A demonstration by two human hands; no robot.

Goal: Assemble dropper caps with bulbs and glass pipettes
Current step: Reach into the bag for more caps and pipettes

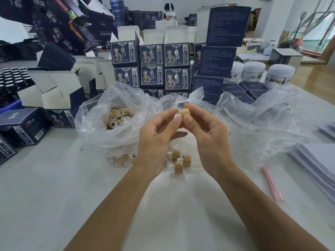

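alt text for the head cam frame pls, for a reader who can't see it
Two bare hands raised over a white table: the right hand pinches a tan wooden cap while the left hand pinches something small and white against it. Three more caps lie on the table below, beside an open plastic bag of caps, with stacked dark blue boxes behind.

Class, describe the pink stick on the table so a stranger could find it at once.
Start at the white table, then go to its right side beside the paper stack. The pink stick lies flat there, alone, the only pink and the only long thin thing around.
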